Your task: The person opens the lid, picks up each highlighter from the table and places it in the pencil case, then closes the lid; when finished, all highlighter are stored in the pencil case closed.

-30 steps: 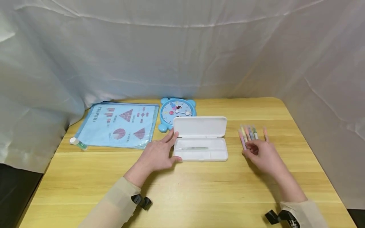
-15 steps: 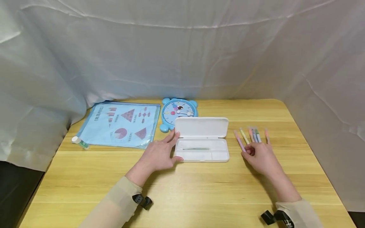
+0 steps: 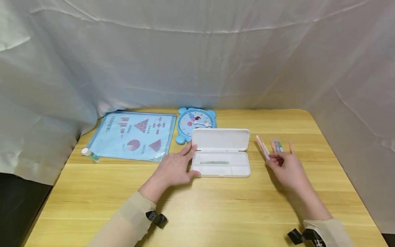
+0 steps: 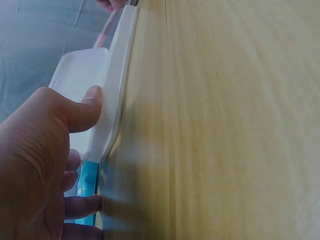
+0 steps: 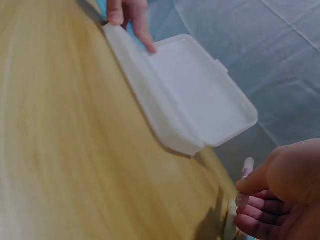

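Observation:
My left hand (image 3: 174, 168) rests at the left end of a white pencil case (image 3: 240, 170), thumb at the near corner and fingertips by the raised lid (image 3: 220, 139). One thin greenish pen (image 3: 214, 162) lies inside the case. To the right, my right hand (image 3: 288, 169) pinches a pink-purple pen (image 3: 263, 147) between thumb and fingers, its far end pointing up and left. A pale yellowish pen (image 5: 230, 222) shows beside these fingers in the right wrist view; whether it is held is unclear. Several other pens (image 3: 276, 145) lie just beyond the right hand, partly hidden.
A blue toy clock (image 3: 186, 128) lies behind the case, partly covered by the lid. On the left are a blue zip folder (image 3: 142, 137) and a white-capped glue stick (image 3: 91, 155). An orange pen (image 3: 291, 147) lies at the right. Grey cloth (image 3: 197, 68) hangs behind the table.
The pens beyond my right hand have spread apart. The pink-purple pen has tilted and is now pinched; the yellow pen no longer shows separately in the head view. My left hand stays on the case.

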Demonstrator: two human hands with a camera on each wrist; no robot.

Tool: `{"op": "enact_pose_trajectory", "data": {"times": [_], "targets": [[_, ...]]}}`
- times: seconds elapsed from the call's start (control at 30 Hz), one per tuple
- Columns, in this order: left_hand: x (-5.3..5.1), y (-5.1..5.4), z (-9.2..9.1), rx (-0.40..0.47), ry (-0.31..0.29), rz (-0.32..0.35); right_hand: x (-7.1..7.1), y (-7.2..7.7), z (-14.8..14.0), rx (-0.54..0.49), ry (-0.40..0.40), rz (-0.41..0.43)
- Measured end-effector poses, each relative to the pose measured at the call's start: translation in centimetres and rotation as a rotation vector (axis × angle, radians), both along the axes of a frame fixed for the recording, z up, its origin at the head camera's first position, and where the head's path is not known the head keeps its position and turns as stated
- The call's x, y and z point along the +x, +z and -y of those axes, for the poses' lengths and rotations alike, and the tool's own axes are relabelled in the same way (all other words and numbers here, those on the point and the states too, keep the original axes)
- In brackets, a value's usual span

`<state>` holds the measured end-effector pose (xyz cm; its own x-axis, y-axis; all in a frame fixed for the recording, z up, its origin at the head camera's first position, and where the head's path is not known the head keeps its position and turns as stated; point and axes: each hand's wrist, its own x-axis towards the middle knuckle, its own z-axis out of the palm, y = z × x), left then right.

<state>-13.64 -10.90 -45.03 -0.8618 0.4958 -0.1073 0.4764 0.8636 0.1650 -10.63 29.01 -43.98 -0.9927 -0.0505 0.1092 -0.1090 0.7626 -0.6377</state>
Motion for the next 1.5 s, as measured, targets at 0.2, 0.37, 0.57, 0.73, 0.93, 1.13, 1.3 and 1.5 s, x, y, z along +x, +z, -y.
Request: {"op": "enact_pose_trajectory", "data": {"times": [0.2,0.37,0.57,0.73,0.93,1.13,1.3,1.5], "targets": [[0.1,-0.2,0.0,-0.004,0.007,0.002,-0.3,1.1,-0.3,-0.054,-0.002,-0.056],[0.2,-0.2,0.0,-0.003,0.010,0.001,-0.8,2.5,0.1,-0.096,0.002,-0.135],[0.3,-0.2,0.0,-0.005,0.011,-0.004,-1.3,3.8,1.3,-0.128,0.050,-0.246],[0.2,-0.3,0.0,-0.011,0.010,-0.006,-1.7,4.6,2.8,-0.130,0.125,-0.313],[0.2,-0.3,-0.2,-0.023,0.009,-0.020,-2.2,4.3,4.7,-0.106,0.214,-0.352],[0.4,-0.2,-0.4,-0.040,0.020,-0.021,-2.7,3.4,6.3,-0.094,0.298,-0.313],[0.5,0.0,-0.6,-0.054,0.037,-0.039,-3.1,2.7,7.4,-0.075,0.334,-0.233],[0.5,0.2,-0.6,-0.058,0.049,-0.038,-3.5,1.7,8.7,-0.072,0.372,-0.120]]}}
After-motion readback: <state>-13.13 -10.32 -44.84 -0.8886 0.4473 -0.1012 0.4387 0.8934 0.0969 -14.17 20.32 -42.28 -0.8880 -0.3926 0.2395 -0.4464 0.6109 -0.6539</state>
